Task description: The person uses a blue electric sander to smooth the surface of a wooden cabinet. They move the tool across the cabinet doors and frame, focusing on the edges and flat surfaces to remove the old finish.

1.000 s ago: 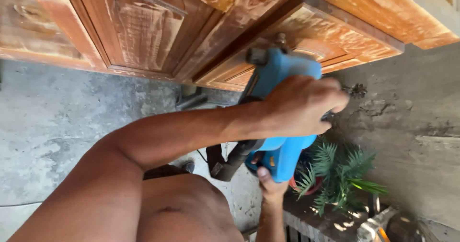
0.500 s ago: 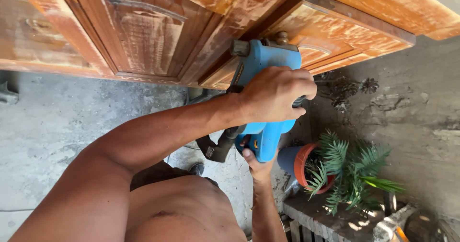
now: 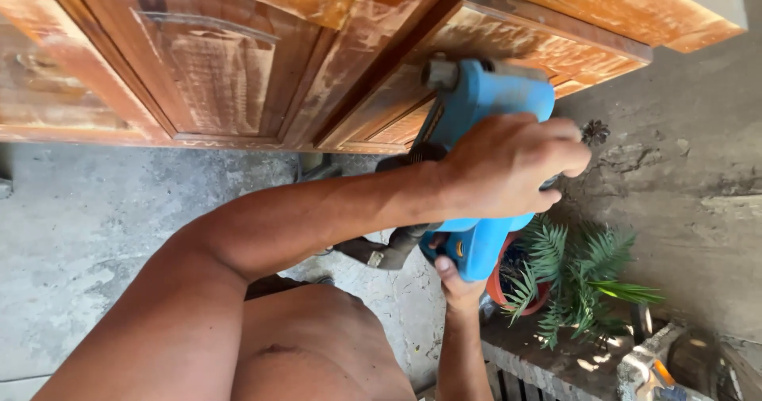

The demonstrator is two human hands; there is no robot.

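I see my left hand (image 3: 512, 163) clamped over the top of a blue plastic power sander (image 3: 476, 171), which presses on the edge of an orange-brown wooden panelled door (image 3: 238, 60). My right hand (image 3: 456, 282) grips its rear handle below. A green potted fern (image 3: 579, 274) sits just right of that hand.
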